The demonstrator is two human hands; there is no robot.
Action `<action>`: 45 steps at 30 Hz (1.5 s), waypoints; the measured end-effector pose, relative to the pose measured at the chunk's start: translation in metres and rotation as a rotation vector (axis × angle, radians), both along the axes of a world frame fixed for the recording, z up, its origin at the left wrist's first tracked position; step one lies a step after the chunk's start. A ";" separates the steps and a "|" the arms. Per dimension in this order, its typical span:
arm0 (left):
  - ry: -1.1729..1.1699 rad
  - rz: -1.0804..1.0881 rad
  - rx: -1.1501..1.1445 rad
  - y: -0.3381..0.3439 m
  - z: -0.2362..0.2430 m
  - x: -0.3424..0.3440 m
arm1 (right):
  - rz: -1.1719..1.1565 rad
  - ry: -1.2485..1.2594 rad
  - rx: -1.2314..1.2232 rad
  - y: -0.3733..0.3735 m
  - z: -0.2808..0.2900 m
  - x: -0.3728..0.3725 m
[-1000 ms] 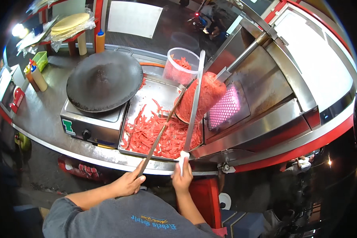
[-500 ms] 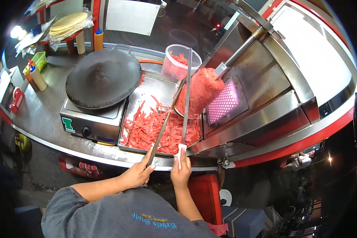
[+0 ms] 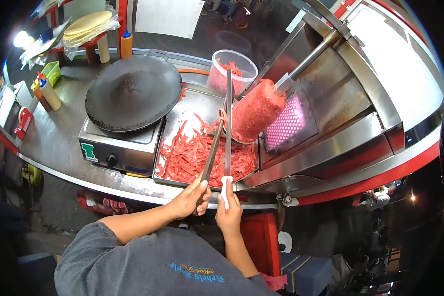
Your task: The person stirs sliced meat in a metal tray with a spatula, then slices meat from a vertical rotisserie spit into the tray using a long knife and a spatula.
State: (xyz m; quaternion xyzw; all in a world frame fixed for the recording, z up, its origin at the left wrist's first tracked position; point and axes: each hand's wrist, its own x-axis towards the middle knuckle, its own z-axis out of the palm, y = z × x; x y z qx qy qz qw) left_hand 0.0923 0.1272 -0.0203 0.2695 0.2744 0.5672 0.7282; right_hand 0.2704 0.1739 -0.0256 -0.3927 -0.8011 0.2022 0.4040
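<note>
My left hand is closed around long metal tongs. A strip of raw red meat shows at their far end, though I cannot tell how firmly it is caught. In my right hand is the white handle of a long knife, its thin blade pointing away from me and crossing close to the tongs' tips. Beyond the blade, a stack of raw meat sits tilted on a metal spit. Below it lies a steel tray with many cut meat strips.
Left of the tray, a black domed griddle rests on a steel burner. A clear bucket with meat stands behind the tray. The glowing grill panel is right of the spit. Sauce bottles and flatbreads are farther left.
The knife blade has moved from in front of the meat stack to its left side. The tongs have swung more upright, and a meat strip now shows at their tips.
</note>
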 end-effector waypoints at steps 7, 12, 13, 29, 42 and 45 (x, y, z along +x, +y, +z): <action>-0.008 -0.096 -0.038 -0.033 -0.015 -0.029 | 0.049 0.311 -0.555 -0.079 -0.056 0.056; 0.289 -0.134 -0.016 -0.086 -0.021 -0.045 | -0.104 0.228 -0.036 0.003 -0.011 -0.006; 0.451 -0.134 0.012 -0.091 -0.019 -0.045 | -0.109 0.227 -0.033 0.005 -0.015 0.001; 0.796 -0.144 0.057 -0.057 0.010 -0.031 | -0.078 -0.007 0.157 -0.022 -0.072 0.042; 0.698 -0.045 0.093 -0.026 0.002 -0.016 | -0.103 -0.083 0.020 -0.033 -0.037 0.040; 0.536 -0.057 0.103 -0.015 -0.004 -0.022 | -0.104 -0.095 -0.023 -0.088 -0.068 0.082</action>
